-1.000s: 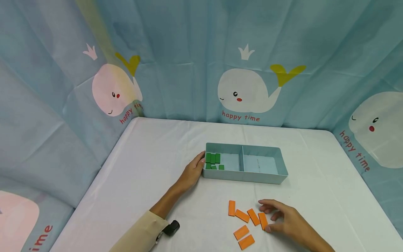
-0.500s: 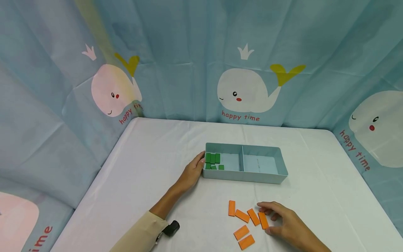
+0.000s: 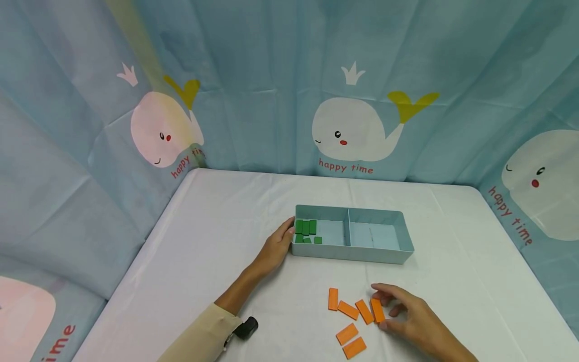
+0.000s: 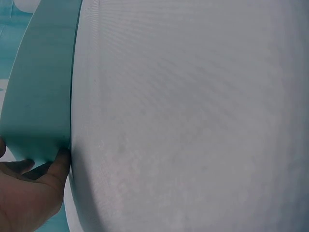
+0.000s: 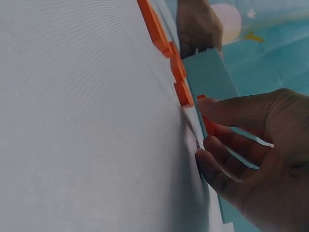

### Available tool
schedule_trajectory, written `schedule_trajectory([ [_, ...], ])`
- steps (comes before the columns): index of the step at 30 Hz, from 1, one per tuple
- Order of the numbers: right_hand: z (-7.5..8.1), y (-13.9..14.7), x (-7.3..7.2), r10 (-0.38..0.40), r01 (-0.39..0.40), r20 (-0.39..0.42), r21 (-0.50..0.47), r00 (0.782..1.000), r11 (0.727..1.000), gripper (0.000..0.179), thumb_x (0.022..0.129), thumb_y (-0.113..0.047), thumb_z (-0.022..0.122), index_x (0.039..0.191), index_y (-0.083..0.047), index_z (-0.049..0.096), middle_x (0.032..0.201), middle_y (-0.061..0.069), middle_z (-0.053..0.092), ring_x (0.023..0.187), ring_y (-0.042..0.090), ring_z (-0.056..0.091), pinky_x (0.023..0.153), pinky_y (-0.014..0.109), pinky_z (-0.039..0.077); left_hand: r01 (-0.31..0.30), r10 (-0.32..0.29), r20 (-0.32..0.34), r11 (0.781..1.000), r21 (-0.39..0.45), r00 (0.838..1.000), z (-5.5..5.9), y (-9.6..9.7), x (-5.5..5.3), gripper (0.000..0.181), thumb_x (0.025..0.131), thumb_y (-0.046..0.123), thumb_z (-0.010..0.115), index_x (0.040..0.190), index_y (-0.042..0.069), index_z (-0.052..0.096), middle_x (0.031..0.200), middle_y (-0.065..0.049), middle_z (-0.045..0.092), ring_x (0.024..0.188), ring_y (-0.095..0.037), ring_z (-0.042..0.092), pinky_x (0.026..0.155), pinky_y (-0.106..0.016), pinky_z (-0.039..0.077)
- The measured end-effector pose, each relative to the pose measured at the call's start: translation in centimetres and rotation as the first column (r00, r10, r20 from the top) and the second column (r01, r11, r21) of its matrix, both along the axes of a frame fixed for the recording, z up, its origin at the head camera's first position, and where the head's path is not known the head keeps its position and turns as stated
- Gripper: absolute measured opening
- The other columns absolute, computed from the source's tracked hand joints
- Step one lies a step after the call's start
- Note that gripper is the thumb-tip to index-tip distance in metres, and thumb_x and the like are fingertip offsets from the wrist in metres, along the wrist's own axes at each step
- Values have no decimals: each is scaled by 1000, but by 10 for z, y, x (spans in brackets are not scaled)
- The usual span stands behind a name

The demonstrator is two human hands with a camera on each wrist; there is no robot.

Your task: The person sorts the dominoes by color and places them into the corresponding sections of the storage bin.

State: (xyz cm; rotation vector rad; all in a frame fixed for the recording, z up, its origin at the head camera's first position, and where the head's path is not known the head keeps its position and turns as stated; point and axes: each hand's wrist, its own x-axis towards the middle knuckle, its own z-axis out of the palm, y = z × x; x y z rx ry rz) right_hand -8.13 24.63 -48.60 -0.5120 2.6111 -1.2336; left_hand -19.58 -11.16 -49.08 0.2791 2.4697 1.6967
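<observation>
In the head view my right hand (image 3: pixel 404 322) pinches an orange domino-shaped block (image 3: pixel 377 310) between thumb and fingers. In the right wrist view the thumb is on one end of that block (image 5: pixel 207 121) and a fingertip at the other. Just left of it lie several more orange blocks (image 3: pixel 347 309) on the white cloth. My left hand (image 3: pixel 273 249) rests its fingers against the left end of a blue-green two-compartment box (image 3: pixel 353 254). In the left wrist view the fingertips touch the box's outer wall (image 4: pixel 41 87).
Several green blocks (image 3: pixel 305 228) lie at the left end of the box's left compartment; a divider (image 3: pixel 347 227) separates it from the right one. A whale-print curtain (image 3: pixel 262 100) surrounds the white-covered table (image 3: pixel 217 201). A black device (image 3: pixel 246 328) is strapped at the left sleeve.
The right hand has brought its fingers and thumb together on the rightmost orange block and shifted it slightly away from the person. The left hand and the box have stayed in place.
</observation>
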Motion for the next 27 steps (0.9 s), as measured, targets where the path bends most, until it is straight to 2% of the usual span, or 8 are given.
schedule_trajectory([
  [4, 2, -2, -1, -19, 15, -103, -34, 995, 999, 74, 78, -5, 94, 144, -10, 62, 122, 2, 75, 96, 7, 66, 74, 24, 61, 0, 0, -4, 1000, -6, 1000, 0, 0, 0, 60, 118, 39, 34, 169, 9, 27, 173, -8, 32, 162, -30, 24, 131, -54, 21],
  [7, 6, -4, -3, -54, 47, -150, -47, 987, 998, 76, 76, -3, 95, 144, -10, 63, 120, 0, 76, 100, 8, 67, 73, 25, 62, -2, 2, -4, 1000, -11, 1000, 0, 0, 0, 60, 118, 40, 34, 169, 9, 27, 173, -7, 32, 162, -29, 24, 131, -54, 21],
  [11, 12, -5, -8, -92, 84, -166, -57, 982, 995, 75, 78, -5, 94, 145, -13, 62, 123, -2, 75, 106, 7, 66, 75, 25, 62, -3, 3, -3, 1000, -13, 1000, 0, 0, 0, 60, 118, 39, 35, 169, 9, 27, 173, -8, 32, 162, -30, 24, 131, -54, 22],
  [17, 20, -4, -17, -116, 102, -238, -71, 964, 992, 73, 80, 0, 91, 145, -12, 61, 124, -4, 74, 109, 5, 66, 77, 25, 63, 1, -2, -3, 1000, -11, 1000, 1, 0, 0, 60, 118, 38, 34, 169, 8, 26, 174, -8, 31, 162, -30, 23, 132, -53, 21],
  [21, 24, -4, -23, -128, 112, -264, -75, 956, 991, 72, 82, -1, 90, 147, -6, 59, 125, -1, 73, 110, 3, 65, 78, 25, 63, 1, -1, 3, 1000, -8, 1000, 2, 0, 0, 59, 118, 37, 34, 169, 8, 26, 173, -8, 31, 162, -29, 23, 132, -53, 21],
  [27, 31, -3, -31, -136, 100, -291, -135, 947, 986, 75, 84, 2, 87, 151, -13, 57, 127, 4, 72, 113, 3, 64, 81, 22, 62, -5, 5, 8, 1000, -6, 1000, 1, 1, 1, 59, 118, 36, 34, 169, 9, 27, 173, -8, 32, 162, -30, 24, 132, -54, 21],
])
